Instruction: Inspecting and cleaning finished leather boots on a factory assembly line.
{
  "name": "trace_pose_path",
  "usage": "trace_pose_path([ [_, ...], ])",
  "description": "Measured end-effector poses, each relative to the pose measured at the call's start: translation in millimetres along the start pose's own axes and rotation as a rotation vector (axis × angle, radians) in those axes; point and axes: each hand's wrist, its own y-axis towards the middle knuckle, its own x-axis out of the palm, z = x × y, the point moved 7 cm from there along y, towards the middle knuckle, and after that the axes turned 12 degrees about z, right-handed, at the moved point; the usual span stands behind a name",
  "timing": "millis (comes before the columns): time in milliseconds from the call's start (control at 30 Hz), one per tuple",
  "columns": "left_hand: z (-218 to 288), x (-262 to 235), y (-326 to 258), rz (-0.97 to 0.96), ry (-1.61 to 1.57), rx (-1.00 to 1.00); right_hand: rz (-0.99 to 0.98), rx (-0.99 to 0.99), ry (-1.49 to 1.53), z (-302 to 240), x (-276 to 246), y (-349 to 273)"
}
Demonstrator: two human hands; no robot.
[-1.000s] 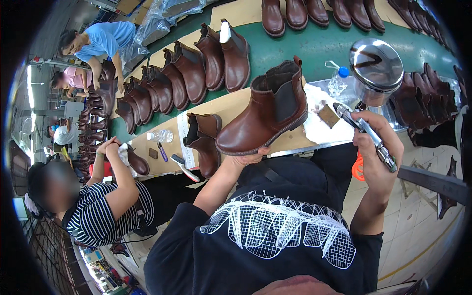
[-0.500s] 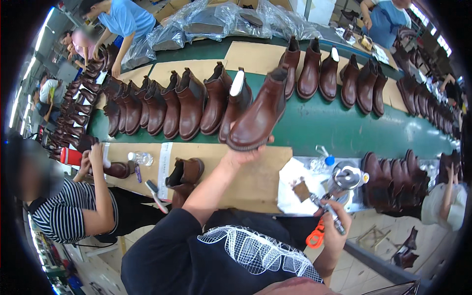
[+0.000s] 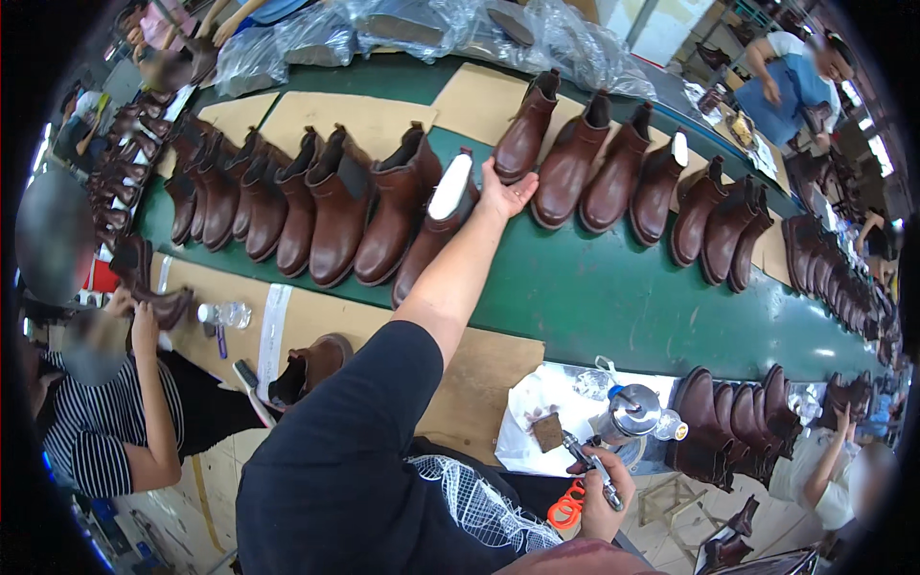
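Observation:
My left hand reaches far over the green table, palm up. It cradles a dark brown ankle boot by the toe end; the fingers under the sole are partly hidden. Right of it stands a similar boot, and left, nearer me, a boot with white material in its opening. My right hand, low at the front edge, is closed around a metal spray gun with a silver cup. An orange coiled hose hangs beside that hand.
Boot rows stand left and right on the green table. Near the spray gun lie a white cloth and brown block. A brush and bottle lie left, beside a striped-shirt co-worker.
My left hand has carried the boot away from me, to the far row beside the right-hand boots. My right hand keeps the spray gun near the front edge. The whole view has shifted.

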Motion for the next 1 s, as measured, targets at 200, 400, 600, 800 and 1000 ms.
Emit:
trace_pose_path([
  [200, -39.8, -19.8, -133.2, 0.058, 0.101, 0.117, -0.001, -0.175, -0.046, -1.8, -5.2, -13.8],
  [400, -100.9, -172.3, -373.6, -0.274, 0.869, 0.004, -0.141, -0.292, -0.037, 0.9, -6.6, -41.0],
  [600, 16.1, -306.6, -517.2, 0.141, 1.232, -0.019, -0.171, -0.323, -0.019, 19.5, -8.0, -62.2],
  [800, 115.9, -450.2, -552.1, 0.91, 0.864, 0.24, -0.178, -0.35, -0.001, 14.7, 12.7, -81.8],
  [1000, 94.9, -473.5, -517.5, 0.693, 0.23, 0.363, -0.227, -0.407, -0.064, 8.6, 23.3, -95.3],
])
